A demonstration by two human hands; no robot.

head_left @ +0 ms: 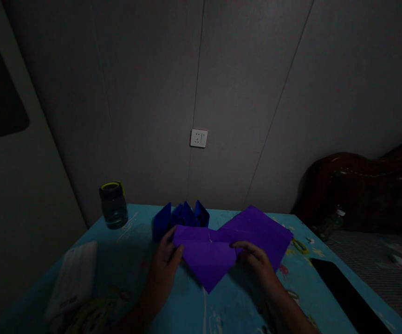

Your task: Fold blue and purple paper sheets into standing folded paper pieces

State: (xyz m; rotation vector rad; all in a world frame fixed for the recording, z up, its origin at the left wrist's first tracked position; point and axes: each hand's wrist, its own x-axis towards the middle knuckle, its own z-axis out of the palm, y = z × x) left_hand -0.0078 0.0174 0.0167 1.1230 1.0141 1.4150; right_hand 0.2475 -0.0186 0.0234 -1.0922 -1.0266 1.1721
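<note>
A folded sheet of purple paper (208, 257), roughly triangular with its point toward me, is held up between both hands. My left hand (166, 260) pinches its left corner, thumb in front. At the right corner, my right hand (255, 262) is closed on the paper, its index finger over the upper edge. Behind it on the right lies a flat purple sheet (256, 232). Several dark blue folded paper shapes (183, 215) stand just beyond my left hand.
On the blue patterned tablecloth (134, 241) a dark bottle (113, 206) stands at the back left, with a white packet (74, 276) nearer. Yellow-handled scissors (300, 246) lie partly under the flat sheet. A black flat slab (349, 294) rests near the right edge. The wall (145, 116) is behind.
</note>
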